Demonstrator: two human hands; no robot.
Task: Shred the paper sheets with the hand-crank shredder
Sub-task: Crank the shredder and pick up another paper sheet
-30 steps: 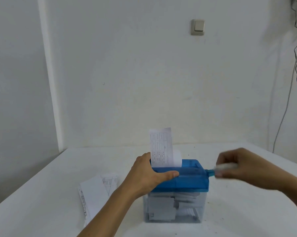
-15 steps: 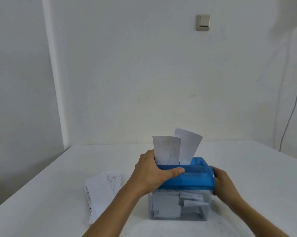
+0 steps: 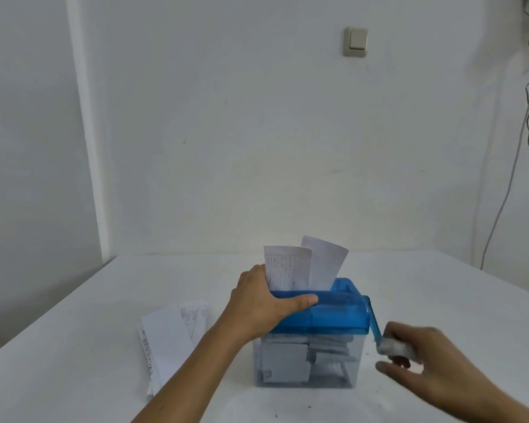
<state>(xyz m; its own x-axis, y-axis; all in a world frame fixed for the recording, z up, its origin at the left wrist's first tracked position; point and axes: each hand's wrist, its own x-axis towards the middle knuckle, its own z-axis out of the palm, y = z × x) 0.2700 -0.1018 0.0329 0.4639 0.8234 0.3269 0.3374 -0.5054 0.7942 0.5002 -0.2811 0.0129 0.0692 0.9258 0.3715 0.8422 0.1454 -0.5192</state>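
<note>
A hand-crank shredder with a blue top [image 3: 336, 312] and a clear bin [image 3: 306, 361] stands on the white table [image 3: 74, 346]. Paper pieces lie inside the bin. Two paper sheets [image 3: 303, 267] stick upright out of the top slot, one printed with a table, one plain behind it. My left hand [image 3: 263, 303] grips the left end of the blue top, thumb across its front. My right hand [image 3: 415, 352] holds the white knob of the blue crank [image 3: 374, 325], which points down and toward me on the shredder's right side.
A loose stack of paper sheets [image 3: 168, 337] lies on the table left of the shredder. A light switch [image 3: 356, 41] sits on the wall behind. Cables [image 3: 528, 123] hang down the wall at the far right.
My right hand has swung the crank round, from level at the right, past the shredder's side, to low in front. The sheets sit slightly lower in the slot. My left hand has stayed put.
</note>
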